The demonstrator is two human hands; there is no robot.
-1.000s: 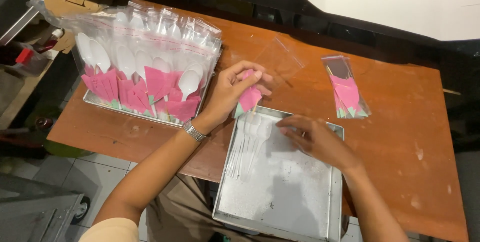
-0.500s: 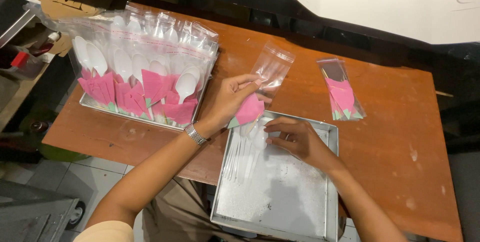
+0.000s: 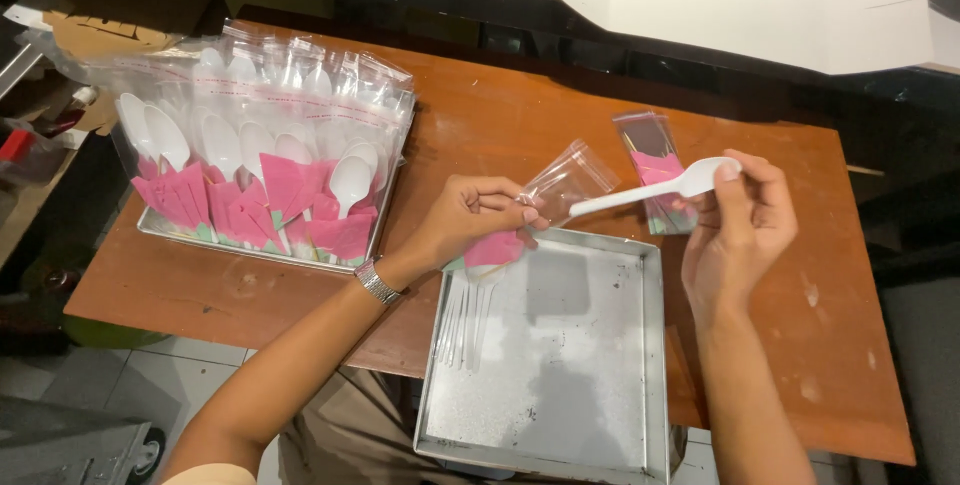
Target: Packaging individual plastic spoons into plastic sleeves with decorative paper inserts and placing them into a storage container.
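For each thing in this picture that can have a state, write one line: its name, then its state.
Left hand: grip closed on the clear bag.
Clear bag: open, a pink napkin inside.
Right hand: holds the white spoon.
White spoon: lifted, handle pointing at the bag mouth.
Metal tray: a few clear sticks at its left side.
Far tray: packed with filled bags.
Sealed bag: flat on the table.

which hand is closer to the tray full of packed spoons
Left. The left hand holds a clear bag just right of the packed tray; the right hand, holding a white spoon, is farther right.
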